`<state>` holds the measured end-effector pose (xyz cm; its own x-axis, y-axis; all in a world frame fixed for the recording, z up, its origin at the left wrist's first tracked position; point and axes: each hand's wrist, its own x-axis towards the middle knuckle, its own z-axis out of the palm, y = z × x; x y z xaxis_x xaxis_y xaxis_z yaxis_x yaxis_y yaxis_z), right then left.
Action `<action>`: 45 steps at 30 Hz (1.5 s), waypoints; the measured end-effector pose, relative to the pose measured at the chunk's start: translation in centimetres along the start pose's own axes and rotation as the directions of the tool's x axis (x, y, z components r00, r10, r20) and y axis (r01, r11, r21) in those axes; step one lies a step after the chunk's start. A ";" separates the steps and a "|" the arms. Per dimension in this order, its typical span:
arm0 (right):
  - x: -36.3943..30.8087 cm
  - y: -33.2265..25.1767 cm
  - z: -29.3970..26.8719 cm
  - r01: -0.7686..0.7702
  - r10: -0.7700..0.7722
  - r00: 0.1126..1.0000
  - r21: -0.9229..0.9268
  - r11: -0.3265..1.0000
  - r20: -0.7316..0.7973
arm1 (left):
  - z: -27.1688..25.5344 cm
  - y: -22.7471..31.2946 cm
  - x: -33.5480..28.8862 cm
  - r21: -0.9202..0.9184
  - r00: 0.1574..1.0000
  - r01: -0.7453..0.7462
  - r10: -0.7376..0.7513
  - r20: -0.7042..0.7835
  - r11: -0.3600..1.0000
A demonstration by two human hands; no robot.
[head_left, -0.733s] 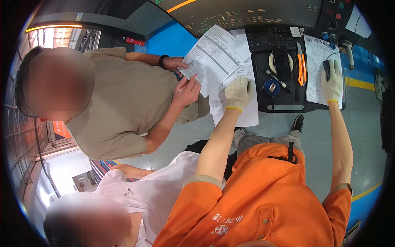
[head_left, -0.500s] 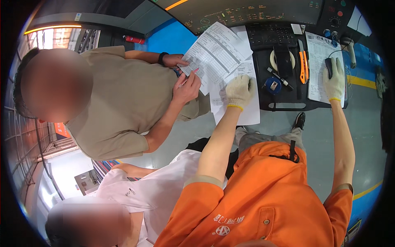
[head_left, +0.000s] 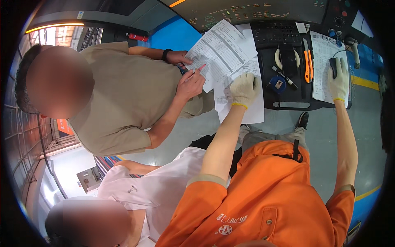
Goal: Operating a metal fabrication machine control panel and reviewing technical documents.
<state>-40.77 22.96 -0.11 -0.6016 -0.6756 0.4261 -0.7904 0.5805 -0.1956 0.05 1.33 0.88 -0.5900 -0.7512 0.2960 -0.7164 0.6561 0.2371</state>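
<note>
My left hand (head_left: 244, 89), in a white knit glove with a yellow cuff, rests closed on loose printed sheets (head_left: 257, 109) beside the black console shelf. What its curled fingers hold, if anything, is hidden. On the right, my right hand (head_left: 339, 80), gloved alike, grips a black computer mouse (head_left: 333, 68) lying on a printed sheet (head_left: 321, 88). A co-worker in a khaki shirt holds more printed sheets (head_left: 222, 51) to the left of my left hand. A pink-tipped pen (head_left: 201, 67) is in that person's other hand, over the paper.
Between my hands, the shelf (head_left: 288, 94) bears a tape roll (head_left: 278, 61), a black marker (head_left: 284, 76), a blue tape measure (head_left: 276, 84) and an orange utility knife (head_left: 307, 64). Behind them are a keyboard (head_left: 275, 35) and a screen (head_left: 255, 12). Another person in white (head_left: 164, 177) is close at my left.
The whole view has shifted slightly, moving the scene a little to the right. The co-worker's pen hand has moved slightly over the sheets. Both my hands keep their places.
</note>
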 end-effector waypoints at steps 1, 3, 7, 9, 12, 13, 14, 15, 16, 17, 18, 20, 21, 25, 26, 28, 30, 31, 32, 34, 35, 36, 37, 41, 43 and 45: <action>0.0 0.0 0.0 -0.004 0.004 1.000 0.001 1.000 0.007 | -0.1 0.0 0.0 -0.005 1.000 -0.001 0.001 -0.006 1.000; 0.2 -0.1 0.0 -0.011 0.011 1.000 0.004 1.000 0.019 | -0.1 -0.1 0.1 -0.015 1.000 -0.002 0.001 -0.018 1.000; -0.3 0.8 -0.1 -0.012 0.011 1.000 0.012 1.000 0.022 | 0.0 0.5 -0.1 -0.017 0.998 -0.011 0.010 -0.055 1.000; -0.4 1.1 0.3 -0.020 0.020 1.000 0.019 1.000 0.019 | 0.0 0.3 0.1 -0.011 0.996 -0.030 0.029 -0.079 0.999; 0.0 0.3 0.4 -0.015 0.015 1.000 0.039 0.999 0.024 | -0.1 0.0 0.0 -0.015 0.996 -0.021 0.019 -0.089 1.000; 0.0 0.2 0.3 -0.018 0.016 1.000 0.046 0.999 0.027 | -0.1 -0.1 0.1 -0.019 0.996 -0.020 0.018 -0.091 1.000; 0.0 0.1 0.3 -0.021 0.019 0.999 0.052 0.998 0.030 | 0.0 -0.1 0.1 -0.023 0.995 -0.020 0.018 -0.093 1.000; -0.1 0.0 0.2 -0.022 0.020 0.999 0.052 0.998 0.033 | 0.0 -0.1 0.0 -0.023 0.996 -0.020 0.018 -0.090 1.000; -0.1 0.1 0.2 -0.022 0.021 0.999 0.044 0.999 0.032 | 0.0 -0.1 0.0 -0.025 0.996 -0.019 0.017 -0.089 0.999; 0.0 0.1 0.2 -0.022 0.021 0.999 0.036 0.999 0.031 | 0.0 -0.1 0.1 -0.028 0.996 -0.018 0.016 -0.087 0.999; 0.1 0.1 0.3 -0.021 0.020 0.999 0.027 0.999 0.030 | 0.1 0.0 0.0 -0.030 0.996 -0.017 0.014 -0.086 0.999; 0.0 0.1 0.3 -0.021 0.021 0.999 0.018 1.000 0.028 | 0.1 0.0 0.0 -0.034 0.996 -0.017 0.014 -0.085 0.999; 0.0 0.2 0.3 -0.025 0.024 0.999 0.025 0.999 0.022 | 0.2 0.0 0.0 -0.037 0.997 -0.018 0.015 -0.082 0.999; 0.0 0.2 0.4 -0.033 0.033 0.999 0.045 0.998 0.006 | 0.3 -0.1 0.0 -0.047 0.997 -0.018 0.015 -0.072 0.999; 0.0 0.2 0.3 -0.031 0.030 1.000 0.039 0.999 0.008 | 0.3 -0.1 0.0 -0.043 0.998 -0.017 0.014 -0.067 0.999; 0.0 0.1 0.3 -0.025 0.025 1.000 0.026 0.999 0.013 | 0.2 -0.2 0.0 -0.036 0.998 -0.015 0.013 -0.058 0.999; 0.1 0.0 0.1 -0.019 0.019 1.000 0.015 1.000 0.016 | 0.2 -0.2 0.0 -0.037 0.999 -0.011 0.009 -0.052 0.999; 0.1 -0.2 0.1 -0.023 0.023 1.000 0.015 1.000 0.020 | 0.1 -0.3 0.0 -0.033 0.999 -0.009 0.008 -0.042 0.999; 0.1 -0.3 0.1 -0.028 0.027 0.999 0.015 1.000 0.023 | 0.0 -0.4 0.0 -0.028 1.000 -0.007 0.006 -0.031 1.000; 0.1 -0.6 0.0 -0.036 0.036 0.999 0.017 0.999 0.029 | -0.1 -0.5 0.0 -0.017 1.000 -0.004 0.004 -0.009 1.000; 0.1 -0.5 0.1 -0.034 0.034 0.999 0.015 0.999 0.030 | -0.1 -0.4 0.0 -0.020 1.000 -0.002 0.002 -0.009 1.000; 0.1 -0.3 0.2 -0.029 0.029 0.999 0.015 0.999 0.025 | -0.1 -0.3 0.0 -0.024 1.000 0.003 -0.003 -0.006 1.000; 0.0 -0.1 0.2 -0.025 0.024 1.000 0.015 1.000 0.020 | -0.1 -0.2 0.0 -0.028 1.000 0.008 -0.008 -0.003 1.000; 0.0 0.0 0.3 -0.018 0.018 1.000 0.015 1.000 0.012 | -0.1 -0.1 0.0 -0.038 1.000 0.013 -0.013 -0.004 0.999; 0.0 -0.4 0.2 -0.026 0.026 1.000 0.013 1.000 0.014 | -0.1 -0.3 0.0 -0.044 1.000 0.002 -0.003 -0.021 0.999; 0.0 -0.5 0.1 -0.031 0.030 0.999 0.010 0.999 0.014 | -0.1 -0.3 0.0 -0.048 1.000 -0.004 0.003 -0.030 0.999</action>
<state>-40.44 22.63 -0.07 -0.6270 -0.6641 0.4072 -0.7727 0.5964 -0.2172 0.34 1.18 0.89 -0.5803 -0.7470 0.3243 -0.6955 0.6618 0.2799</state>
